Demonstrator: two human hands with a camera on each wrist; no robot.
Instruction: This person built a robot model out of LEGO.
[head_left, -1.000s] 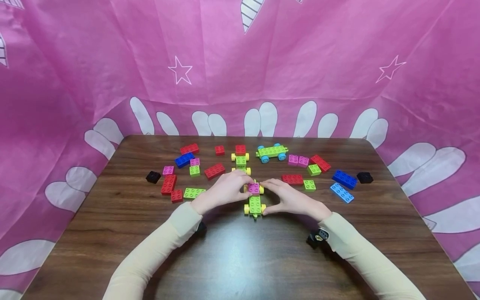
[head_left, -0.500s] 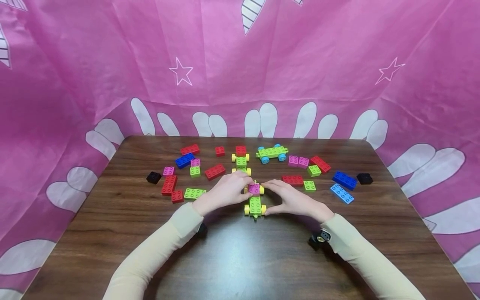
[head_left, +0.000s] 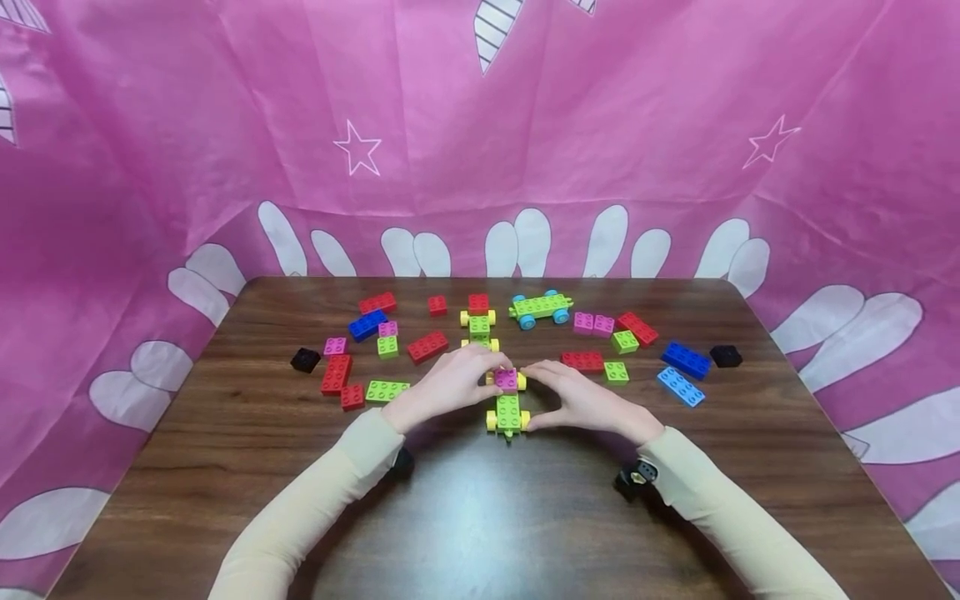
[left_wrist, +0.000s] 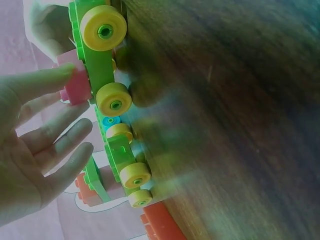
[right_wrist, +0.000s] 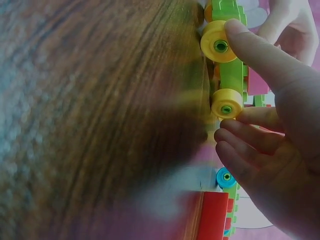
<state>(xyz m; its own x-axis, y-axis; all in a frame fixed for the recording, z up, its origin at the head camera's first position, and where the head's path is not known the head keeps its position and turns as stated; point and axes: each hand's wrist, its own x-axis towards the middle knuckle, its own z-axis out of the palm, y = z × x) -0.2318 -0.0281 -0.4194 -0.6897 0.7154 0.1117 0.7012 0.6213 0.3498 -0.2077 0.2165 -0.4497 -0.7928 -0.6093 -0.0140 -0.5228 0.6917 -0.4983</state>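
A lime-green toy car base (head_left: pixel 508 410) with yellow wheels stands at the table's middle, with a pink brick (head_left: pixel 506 381) on its far half. My left hand (head_left: pixel 448 380) pinches that brick between thumb and fingers; the left wrist view shows the thumb against the brick (left_wrist: pixel 75 82). My right hand (head_left: pixel 588 400) holds the car base from the right side. In the right wrist view its thumb lies on the near yellow wheel (right_wrist: pixel 215 47), and the index finger is at the far wheel (right_wrist: pixel 226 106). The brick's underside is hidden.
Behind stands another green car with yellow wheels (head_left: pixel 479 325) and a red brick at its far end. A green car base with blue wheels (head_left: pixel 542 307) is at its right. Loose bricks lie both sides, including a red brick (head_left: pixel 582 361) and a blue brick (head_left: pixel 686 360).
The head view has shifted slightly. Both hands keep almost the same place and hold on the pink brick and car base.
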